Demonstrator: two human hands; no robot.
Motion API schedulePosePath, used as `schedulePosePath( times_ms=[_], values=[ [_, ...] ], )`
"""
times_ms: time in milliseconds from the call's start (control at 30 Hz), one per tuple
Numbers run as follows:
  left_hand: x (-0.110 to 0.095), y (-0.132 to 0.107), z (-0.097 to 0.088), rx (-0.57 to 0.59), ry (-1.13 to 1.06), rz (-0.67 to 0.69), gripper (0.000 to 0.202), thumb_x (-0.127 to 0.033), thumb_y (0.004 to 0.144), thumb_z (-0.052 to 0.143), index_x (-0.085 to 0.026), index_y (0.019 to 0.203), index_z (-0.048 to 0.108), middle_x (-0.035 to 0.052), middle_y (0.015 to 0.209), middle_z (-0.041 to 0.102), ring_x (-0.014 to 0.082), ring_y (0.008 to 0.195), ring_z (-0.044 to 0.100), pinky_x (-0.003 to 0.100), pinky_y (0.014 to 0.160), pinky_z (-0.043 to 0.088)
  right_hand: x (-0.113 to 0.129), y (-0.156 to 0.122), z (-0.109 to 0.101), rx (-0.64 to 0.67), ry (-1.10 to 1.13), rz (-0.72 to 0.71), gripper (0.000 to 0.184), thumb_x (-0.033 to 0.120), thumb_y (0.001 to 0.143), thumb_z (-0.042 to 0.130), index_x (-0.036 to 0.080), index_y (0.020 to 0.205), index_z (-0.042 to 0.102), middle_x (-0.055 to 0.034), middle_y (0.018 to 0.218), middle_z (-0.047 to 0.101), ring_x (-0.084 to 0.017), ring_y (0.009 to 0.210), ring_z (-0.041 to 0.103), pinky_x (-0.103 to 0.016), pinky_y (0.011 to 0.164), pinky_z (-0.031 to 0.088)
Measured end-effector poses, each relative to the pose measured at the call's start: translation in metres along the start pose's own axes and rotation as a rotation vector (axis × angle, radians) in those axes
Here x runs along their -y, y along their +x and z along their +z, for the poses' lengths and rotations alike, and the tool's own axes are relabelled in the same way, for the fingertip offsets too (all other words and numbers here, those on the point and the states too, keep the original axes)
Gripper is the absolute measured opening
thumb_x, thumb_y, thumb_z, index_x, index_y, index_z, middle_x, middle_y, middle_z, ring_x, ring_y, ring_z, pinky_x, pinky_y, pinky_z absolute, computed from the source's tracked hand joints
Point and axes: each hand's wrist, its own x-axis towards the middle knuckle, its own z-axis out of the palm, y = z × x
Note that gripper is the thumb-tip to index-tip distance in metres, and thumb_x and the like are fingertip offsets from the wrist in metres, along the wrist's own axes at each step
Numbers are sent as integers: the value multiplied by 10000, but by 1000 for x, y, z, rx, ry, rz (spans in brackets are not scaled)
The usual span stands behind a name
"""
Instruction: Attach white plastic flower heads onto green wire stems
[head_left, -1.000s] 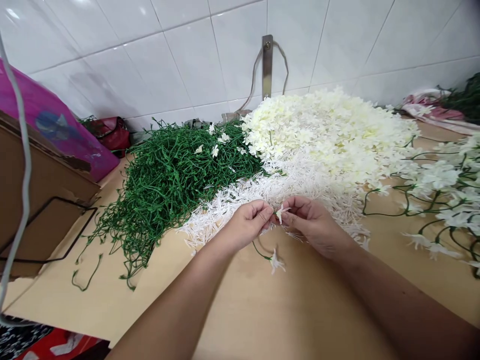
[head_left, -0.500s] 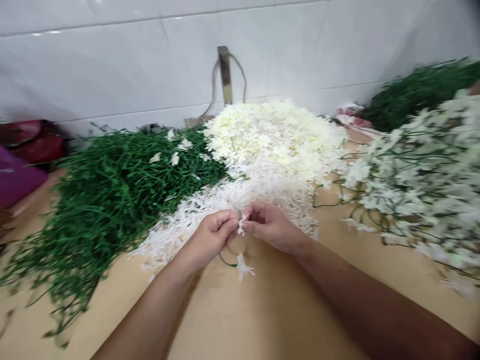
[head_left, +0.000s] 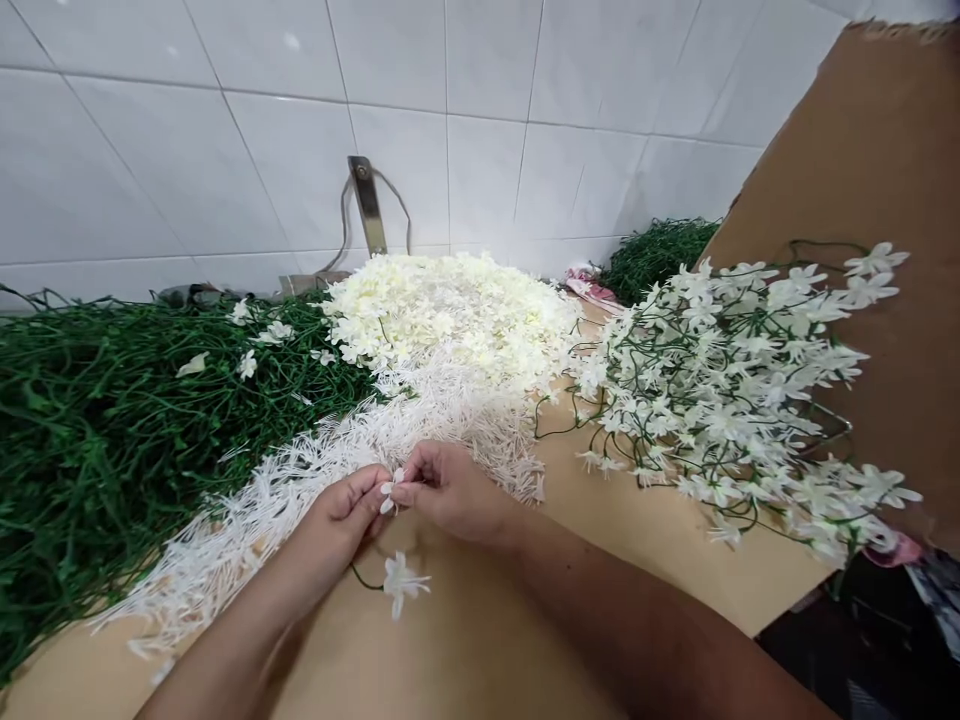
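Note:
My left hand (head_left: pixel 341 512) and my right hand (head_left: pixel 448 490) meet fingertip to fingertip above the tan tabletop (head_left: pixel 480 640). Both are pinched on a small white artificial flower (head_left: pixel 388 490) on a thin green stem (head_left: pixel 363 582). A second white blossom (head_left: pixel 401 581) hangs from that stem just below my left hand. Right behind my fingers lies a spread of white spiky plastic flower centres (head_left: pixel 315 470).
A heap of green plastic stems (head_left: pixel 112 420) fills the left side. Cream petals (head_left: pixel 450 310) are piled at the back by the tiled wall. Finished flower sprays (head_left: pixel 735 390) lie at the right against a brown cardboard sheet (head_left: pixel 877 220). A metal bracket (head_left: pixel 367 205) stands on the wall.
The camera has swung to the right, so the finished sprays and cardboard now show and the purple box has left the view. My hands stay pinched together on the flower.

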Motion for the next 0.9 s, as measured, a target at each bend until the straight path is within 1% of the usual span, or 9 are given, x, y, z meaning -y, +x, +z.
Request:
schedulePosePath(
  times_ms=[133, 267, 367, 467, 533, 633, 733, 833, 900],
  values=[
    [-3, 0, 0, -18, 48, 8, 447, -576, 712, 482, -171, 554, 379, -56, 500, 326, 69, 461, 247, 188, 425, 214, 3, 0, -3, 14, -8, -57, 293, 348, 605, 703, 180, 649, 467, 55, 569, 483, -92, 554, 482, -245, 560, 396],
    [-9, -2, -1, 11, 85, 14, 468, -611, 687, 479, -162, 563, 426, -49, 502, 357, 70, 463, 279, 195, 440, 239, 8, -1, -6, 30, -62, -88, 258, 329, 636, 677, 171, 654, 473, 46, 573, 489, -85, 543, 473, -233, 532, 372],
    [-12, -4, -2, 26, 69, 19, 458, -602, 687, 485, -166, 560, 424, -56, 481, 340, 65, 444, 256, 197, 429, 210, 7, -1, -5, 56, -34, -70, 262, 326, 626, 678, 173, 655, 468, 48, 577, 485, -82, 546, 470, -232, 541, 373],
    [-12, -4, -3, 33, 51, 27, 475, -618, 667, 494, -173, 537, 393, -68, 452, 291, 61, 430, 216, 199, 418, 169, 5, -2, -1, 84, -8, -39, 250, 317, 625, 667, 174, 658, 466, 49, 579, 480, -82, 552, 463, -237, 557, 372],
    [-10, -3, -3, 34, 41, 23, 490, -629, 654, 499, -177, 522, 365, -73, 451, 261, 58, 430, 195, 200, 418, 152, 6, -4, 1, 72, -52, -38, 230, 295, 631, 658, 174, 645, 463, 52, 572, 470, -78, 552, 442, -228, 548, 357],
    [-7, -3, -1, 37, 17, 41, 495, -623, 658, 503, -176, 513, 346, -72, 463, 256, 55, 436, 188, 202, 423, 148, 8, -6, 3, 36, -116, -50, 227, 272, 635, 657, 175, 625, 452, 59, 561, 451, -71, 539, 407, -216, 533, 338],
    [-6, -4, 2, 25, -24, 49, 489, -613, 666, 503, -173, 516, 352, -75, 453, 261, 53, 430, 185, 204, 429, 140, 10, -7, 3, 33, -115, -58, 248, 290, 628, 667, 177, 630, 447, 53, 568, 463, -79, 549, 430, -222, 541, 349],
    [-10, -6, 4, -15, -87, 52, 477, -602, 658, 521, -167, 519, 383, -70, 431, 302, 56, 424, 222, 204, 439, 162, 13, -7, 4, 16, -106, -75, 237, 294, 639, 652, 176, 641, 446, 46, 579, 473, -83, 551, 452, -227, 542, 358],
    [-15, -8, 5, -28, -116, 68, 464, -589, 652, 537, -159, 520, 424, -52, 437, 362, 66, 436, 281, 205, 456, 210, 19, -8, 4, -1, -121, -94, 221, 285, 648, 639, 175, 647, 448, 47, 581, 470, -81, 539, 462, -230, 536, 366]
  ],
)
